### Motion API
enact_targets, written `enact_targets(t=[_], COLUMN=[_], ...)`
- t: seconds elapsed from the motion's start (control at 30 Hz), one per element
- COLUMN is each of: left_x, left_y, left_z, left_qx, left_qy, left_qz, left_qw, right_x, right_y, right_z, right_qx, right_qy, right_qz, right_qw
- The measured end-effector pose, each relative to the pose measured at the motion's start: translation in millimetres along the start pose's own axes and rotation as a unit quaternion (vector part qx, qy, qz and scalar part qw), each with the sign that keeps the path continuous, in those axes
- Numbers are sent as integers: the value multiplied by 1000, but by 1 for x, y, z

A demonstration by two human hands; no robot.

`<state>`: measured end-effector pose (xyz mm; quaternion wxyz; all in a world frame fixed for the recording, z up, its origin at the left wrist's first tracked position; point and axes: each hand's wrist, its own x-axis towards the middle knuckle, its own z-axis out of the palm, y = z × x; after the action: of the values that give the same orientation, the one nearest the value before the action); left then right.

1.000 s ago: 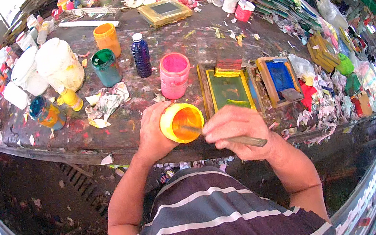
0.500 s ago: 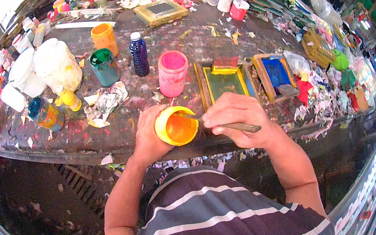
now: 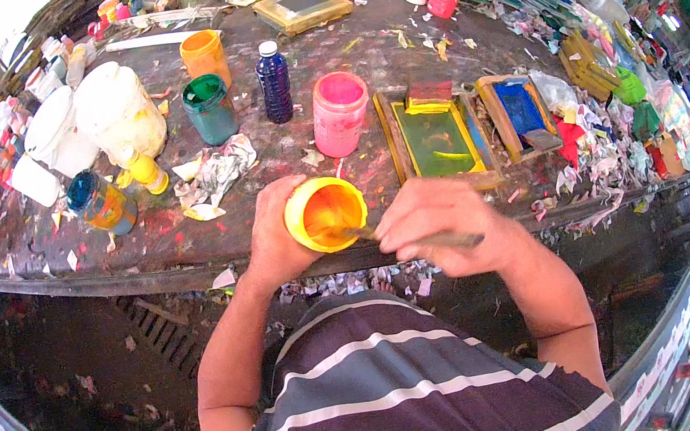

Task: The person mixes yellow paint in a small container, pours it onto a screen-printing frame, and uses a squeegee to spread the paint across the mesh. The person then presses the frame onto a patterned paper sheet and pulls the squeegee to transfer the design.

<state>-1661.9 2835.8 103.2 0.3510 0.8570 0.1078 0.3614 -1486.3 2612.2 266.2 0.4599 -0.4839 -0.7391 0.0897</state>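
The left hand [image 3: 273, 235] is clamping around the side of a yellow jar [image 3: 294, 217], fingers wrapping its wall. The jar is sitting at the table's near edge, its mouth facing up toward the wearer; whether its base is touching the table [image 3: 484, 34] cannot be told. The right hand [image 3: 439, 222] is closing on a flat stick [image 3: 463, 239], whose far end is reaching over the jar's rim into orange-yellow contents. Beyond the jar, a pink jar [image 3: 343, 128] is standing upright. A blue bottle [image 3: 276, 89] and a green jar [image 3: 215, 123] are standing farther back to the left. To the right, a yellow-edged frame [image 3: 434, 144] is lying beside a blue-faced frame [image 3: 520, 111]. Crumpled cloth [image 3: 221, 168] is lying near the green jar.
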Motion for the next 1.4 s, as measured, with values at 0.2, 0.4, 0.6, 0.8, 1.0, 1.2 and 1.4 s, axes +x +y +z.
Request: enact_targets(t=[0.2,0.4,0.6,0.8,1.0,1.2,1.4], left_x=[-3,-7,-11,-10,-7,1,13], left_y=[-4,-12,-19,-13,-9,3,15], left_z=[-5,-10,-8,-5,-4,19,47], left_qx=[-23,-28,-55,-58,-9,12,36], left_qy=[-17,-16,14,3,-7,103,125], left_qz=[25,44,43,50,48,90,75], left_qw=[999,999,997,997,999,991,989], right_x=[6,15,26,19,6,-20,-44], right_y=[-12,-23,-31,-24,-18,-9,15], right_z=[14,20,22,23,-1,-1,12], right_qx=[-44,-102,-45,-93,-107,-117,-24], right_qy=[17,11,-33,-85,-64,46,350], right_qz=[15,21,-2,19,-5,8,106], right_qw=[999,995,998,992,992,992,930])
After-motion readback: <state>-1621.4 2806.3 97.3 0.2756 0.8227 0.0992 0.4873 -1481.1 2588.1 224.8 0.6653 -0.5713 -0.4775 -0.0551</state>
